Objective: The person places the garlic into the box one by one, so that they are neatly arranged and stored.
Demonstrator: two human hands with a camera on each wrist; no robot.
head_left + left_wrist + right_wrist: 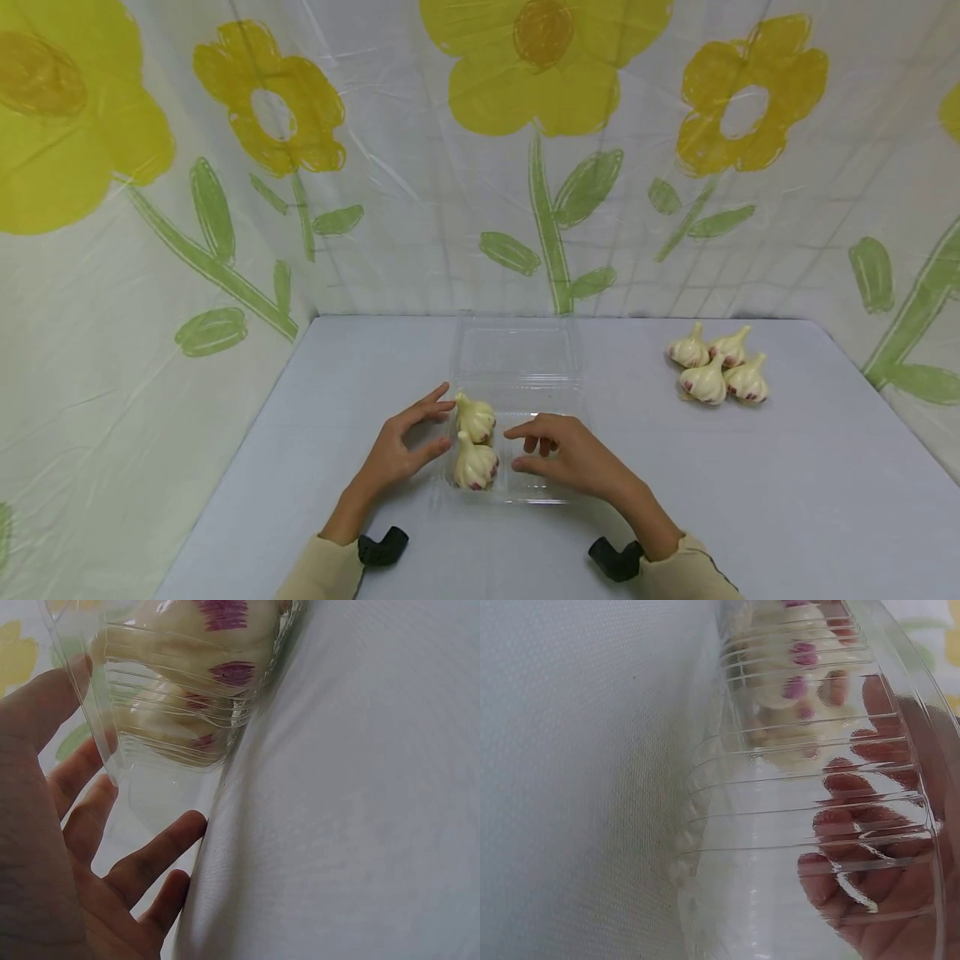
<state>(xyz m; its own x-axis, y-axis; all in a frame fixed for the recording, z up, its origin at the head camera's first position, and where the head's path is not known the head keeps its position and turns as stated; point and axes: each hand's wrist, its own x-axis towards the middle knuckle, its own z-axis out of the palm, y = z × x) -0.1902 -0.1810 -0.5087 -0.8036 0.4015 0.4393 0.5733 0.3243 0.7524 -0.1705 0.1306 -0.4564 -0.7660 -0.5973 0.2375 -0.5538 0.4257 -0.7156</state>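
Note:
A clear plastic clamshell box (pixel 536 500) lies with its lid (pixel 517 350) folded back. Two garlic bulbs, one farther back (pixel 476 418) and one nearer the front (pixel 476 463), sit in the left half of its base. My left hand (pixel 405 442) is at the box's left edge, fingers spread; in the left wrist view its fingertips (pixel 82 664) meet the clear rim (pixel 96 720). Over the right half of the base hovers my right hand (pixel 566 454), fingers loosely bent with nothing between them. The right wrist view shows its fingers (pixel 832 825) through the ribbed plastic wall (pixel 739 847).
Several more garlic bulbs (pixel 705 382) stand clustered at the back right of the white-covered table (pixel 750 483). A curtain with painted yellow flowers (pixel 420 233) rises behind the table's back edge. Dark wrist mounts (pixel 617 558) sit at both cuffs.

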